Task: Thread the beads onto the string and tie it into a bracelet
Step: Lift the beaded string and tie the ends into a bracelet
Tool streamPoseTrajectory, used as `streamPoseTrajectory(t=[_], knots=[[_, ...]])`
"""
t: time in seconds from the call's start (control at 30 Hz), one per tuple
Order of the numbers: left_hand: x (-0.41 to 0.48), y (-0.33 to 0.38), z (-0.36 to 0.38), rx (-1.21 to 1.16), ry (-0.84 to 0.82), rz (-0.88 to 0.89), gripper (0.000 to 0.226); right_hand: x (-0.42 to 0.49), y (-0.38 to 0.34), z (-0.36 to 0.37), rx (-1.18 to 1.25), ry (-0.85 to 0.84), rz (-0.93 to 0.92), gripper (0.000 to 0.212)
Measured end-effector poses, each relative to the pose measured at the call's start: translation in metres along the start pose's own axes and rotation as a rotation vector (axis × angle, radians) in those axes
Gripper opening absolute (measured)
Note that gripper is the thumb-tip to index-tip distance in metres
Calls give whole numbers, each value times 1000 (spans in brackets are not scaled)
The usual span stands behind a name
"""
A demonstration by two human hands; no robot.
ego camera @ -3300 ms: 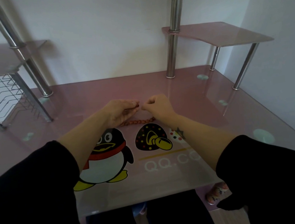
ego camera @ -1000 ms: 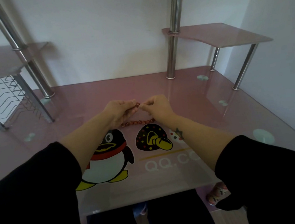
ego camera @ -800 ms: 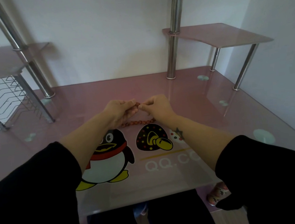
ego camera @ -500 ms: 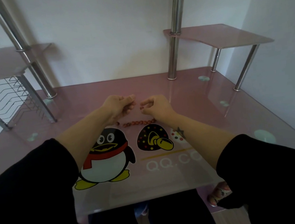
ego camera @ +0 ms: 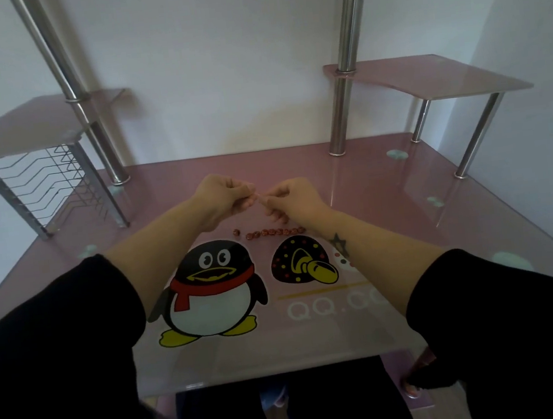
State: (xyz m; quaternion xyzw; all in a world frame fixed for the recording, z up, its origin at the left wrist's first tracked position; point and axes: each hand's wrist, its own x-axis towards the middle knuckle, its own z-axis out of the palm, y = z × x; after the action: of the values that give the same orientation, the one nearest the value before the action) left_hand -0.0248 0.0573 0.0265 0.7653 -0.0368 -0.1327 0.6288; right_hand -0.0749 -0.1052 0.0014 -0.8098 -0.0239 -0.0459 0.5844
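A row of small red-brown beads (ego camera: 275,233) lies in a line on the pink glass desk (ego camera: 391,230), just above the printed cartoon pictures. One single bead (ego camera: 235,232) sits a little apart at the row's left end. My left hand (ego camera: 222,196) and my right hand (ego camera: 293,199) hover above the beads with their pinched fingertips meeting. They hold the thin string between them, and it is too fine to make out. The right end of the bead row runs under my right wrist.
A penguin print (ego camera: 208,286) and a mushroom print (ego camera: 300,263) cover the desk's front half. Chrome posts (ego camera: 340,112) rise at the back. Raised glass shelves (ego camera: 432,78) stand at both sides, with a wire rack (ego camera: 48,187) under the left one.
The red bead pinched between my fingertips is no longer seen there. My hands came apart for a moment, rose slightly, and their fingertips now meet again. One bead lies apart from the row's left end.
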Motion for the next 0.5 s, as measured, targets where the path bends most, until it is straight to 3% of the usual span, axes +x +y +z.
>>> streamPoseTrajectory(t=[0.1, 0.33, 0.5], knots=[[0, -3, -10, 98, 26, 8, 13, 2, -2, 4, 4, 9, 7, 16], [-2, -9, -19, 765, 100, 19, 30, 5, -3, 9, -61, 18, 48, 14], [-2, -10, -10, 1020, 98, -80, 45, 6, -3, 9, -86, -6, 62, 15]])
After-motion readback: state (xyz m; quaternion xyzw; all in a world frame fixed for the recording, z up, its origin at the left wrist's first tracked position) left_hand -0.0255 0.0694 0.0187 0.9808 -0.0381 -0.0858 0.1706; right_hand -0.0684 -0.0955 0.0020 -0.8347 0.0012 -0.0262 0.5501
